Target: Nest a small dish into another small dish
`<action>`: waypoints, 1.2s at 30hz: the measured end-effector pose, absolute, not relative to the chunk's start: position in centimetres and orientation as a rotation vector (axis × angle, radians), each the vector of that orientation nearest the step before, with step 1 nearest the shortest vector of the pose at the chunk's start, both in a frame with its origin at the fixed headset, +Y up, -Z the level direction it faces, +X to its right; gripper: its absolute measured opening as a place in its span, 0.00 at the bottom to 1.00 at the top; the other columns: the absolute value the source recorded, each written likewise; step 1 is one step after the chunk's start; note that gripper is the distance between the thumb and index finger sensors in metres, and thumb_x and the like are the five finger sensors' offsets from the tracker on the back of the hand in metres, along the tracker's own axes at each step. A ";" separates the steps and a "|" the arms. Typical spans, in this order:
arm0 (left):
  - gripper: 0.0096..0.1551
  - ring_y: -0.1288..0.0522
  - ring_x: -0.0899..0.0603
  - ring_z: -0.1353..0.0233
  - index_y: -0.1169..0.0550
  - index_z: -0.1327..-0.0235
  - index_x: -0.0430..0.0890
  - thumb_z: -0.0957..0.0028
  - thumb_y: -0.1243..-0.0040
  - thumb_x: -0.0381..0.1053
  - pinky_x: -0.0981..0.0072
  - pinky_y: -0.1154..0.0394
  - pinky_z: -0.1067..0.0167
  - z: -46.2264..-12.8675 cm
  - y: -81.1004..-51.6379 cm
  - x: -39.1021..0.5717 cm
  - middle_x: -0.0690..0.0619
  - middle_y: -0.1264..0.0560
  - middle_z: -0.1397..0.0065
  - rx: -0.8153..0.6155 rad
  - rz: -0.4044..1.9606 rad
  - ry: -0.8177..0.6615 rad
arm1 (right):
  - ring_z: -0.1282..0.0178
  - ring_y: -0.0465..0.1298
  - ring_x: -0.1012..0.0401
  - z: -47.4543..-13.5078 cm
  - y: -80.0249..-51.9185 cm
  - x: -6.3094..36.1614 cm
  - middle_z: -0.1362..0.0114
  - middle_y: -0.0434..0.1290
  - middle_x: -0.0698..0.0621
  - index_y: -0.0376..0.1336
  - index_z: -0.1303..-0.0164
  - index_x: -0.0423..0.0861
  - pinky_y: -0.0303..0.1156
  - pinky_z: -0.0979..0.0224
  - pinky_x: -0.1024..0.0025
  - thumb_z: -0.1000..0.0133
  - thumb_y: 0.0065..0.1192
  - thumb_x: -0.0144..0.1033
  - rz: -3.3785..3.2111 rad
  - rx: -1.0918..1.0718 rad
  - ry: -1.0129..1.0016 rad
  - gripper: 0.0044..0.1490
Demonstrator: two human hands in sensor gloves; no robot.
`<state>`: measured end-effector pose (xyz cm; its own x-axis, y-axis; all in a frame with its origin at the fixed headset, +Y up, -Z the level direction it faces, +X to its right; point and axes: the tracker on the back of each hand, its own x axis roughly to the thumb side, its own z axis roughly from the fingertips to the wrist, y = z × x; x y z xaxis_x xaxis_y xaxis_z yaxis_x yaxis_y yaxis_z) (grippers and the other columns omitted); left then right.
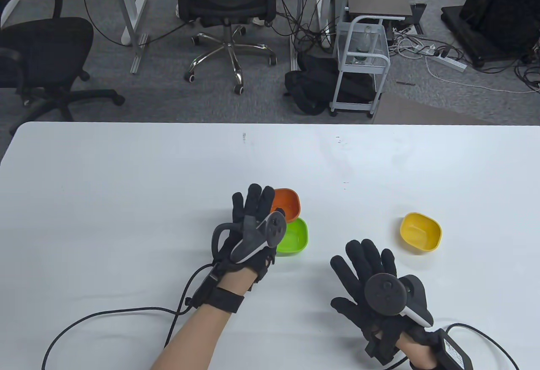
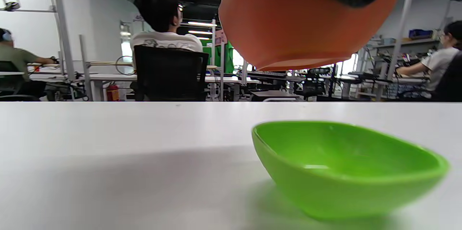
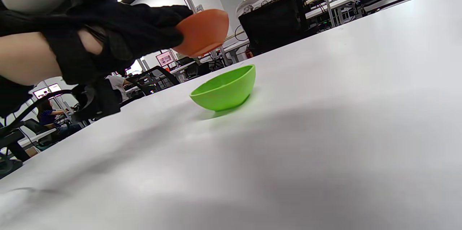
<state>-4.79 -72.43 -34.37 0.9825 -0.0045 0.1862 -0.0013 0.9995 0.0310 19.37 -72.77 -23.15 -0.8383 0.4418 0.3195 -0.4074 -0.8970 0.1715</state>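
My left hand grips a small orange dish and holds it in the air, just behind and above a small green dish that sits on the white table. In the left wrist view the orange dish hangs above the green dish, apart from it. The right wrist view shows the orange dish lifted over the green dish. My right hand lies open and empty, fingers spread, to the right of the green dish.
A small yellow dish sits on the table to the right, beyond my right hand. Glove cables trail across the near table edge. Office chairs and a cart stand past the far edge.
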 end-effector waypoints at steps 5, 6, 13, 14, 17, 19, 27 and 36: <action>0.26 0.62 0.50 0.13 0.29 0.43 0.70 0.58 0.47 0.62 0.44 0.63 0.20 -34.0 -75.2 -3.0 0.68 0.52 0.16 -0.027 -0.093 -0.245 | 0.18 0.23 0.49 -23.1 -72.7 19.4 0.21 0.22 0.60 0.36 0.35 0.71 0.17 0.26 0.39 0.63 0.56 0.64 2.644 0.492 0.129 0.50; 0.26 0.62 0.50 0.13 0.29 0.43 0.70 0.58 0.46 0.63 0.44 0.63 0.20 -34.0 -75.6 -2.8 0.68 0.52 0.16 -0.037 -0.101 -0.250 | 0.18 0.23 0.49 -23.1 -72.7 19.4 0.21 0.22 0.60 0.36 0.35 0.71 0.17 0.26 0.39 0.63 0.56 0.64 2.643 0.492 0.130 0.50; 0.26 0.61 0.49 0.13 0.28 0.43 0.70 0.58 0.47 0.63 0.44 0.62 0.20 -34.1 -76.9 -2.3 0.68 0.52 0.16 -0.086 -0.132 -0.259 | 0.18 0.23 0.49 -23.1 -72.7 19.4 0.22 0.22 0.60 0.36 0.35 0.71 0.17 0.26 0.39 0.63 0.56 0.64 2.645 0.490 0.135 0.50; 0.25 0.61 0.49 0.13 0.28 0.43 0.70 0.58 0.47 0.63 0.44 0.62 0.20 -34.1 -77.0 -2.3 0.68 0.52 0.16 -0.088 -0.132 -0.258 | 0.18 0.23 0.49 -23.1 -72.7 19.4 0.22 0.22 0.60 0.36 0.35 0.71 0.17 0.26 0.39 0.63 0.56 0.64 2.647 0.491 0.135 0.50; 0.26 0.61 0.49 0.13 0.29 0.43 0.70 0.58 0.48 0.64 0.44 0.62 0.20 -34.2 -77.1 -2.4 0.67 0.52 0.16 -0.100 -0.131 -0.253 | 0.18 0.23 0.49 -23.1 -72.7 19.4 0.22 0.22 0.60 0.36 0.35 0.71 0.17 0.26 0.39 0.63 0.56 0.64 2.648 0.492 0.139 0.50; 0.26 0.61 0.49 0.13 0.29 0.43 0.71 0.58 0.48 0.64 0.44 0.62 0.20 -34.2 -77.3 -2.5 0.68 0.52 0.16 -0.111 -0.132 -0.246 | 0.18 0.23 0.49 -23.1 -72.7 19.4 0.22 0.22 0.60 0.36 0.35 0.71 0.17 0.26 0.39 0.63 0.56 0.64 2.648 0.492 0.143 0.50; 0.27 0.61 0.49 0.13 0.30 0.41 0.72 0.58 0.48 0.64 0.44 0.62 0.20 -34.2 -77.4 -2.6 0.67 0.52 0.16 -0.121 -0.136 -0.245 | 0.18 0.23 0.49 -23.1 -72.7 19.4 0.22 0.22 0.60 0.36 0.35 0.71 0.17 0.26 0.39 0.63 0.56 0.64 2.650 0.489 0.147 0.50; 0.34 0.63 0.49 0.13 0.37 0.36 0.74 0.61 0.51 0.72 0.44 0.63 0.20 -33.5 -75.1 -3.5 0.67 0.55 0.15 -0.132 -0.066 -0.246 | 0.18 0.23 0.49 -23.2 -72.7 19.4 0.22 0.22 0.60 0.36 0.35 0.71 0.17 0.26 0.39 0.63 0.56 0.64 2.641 0.488 0.141 0.50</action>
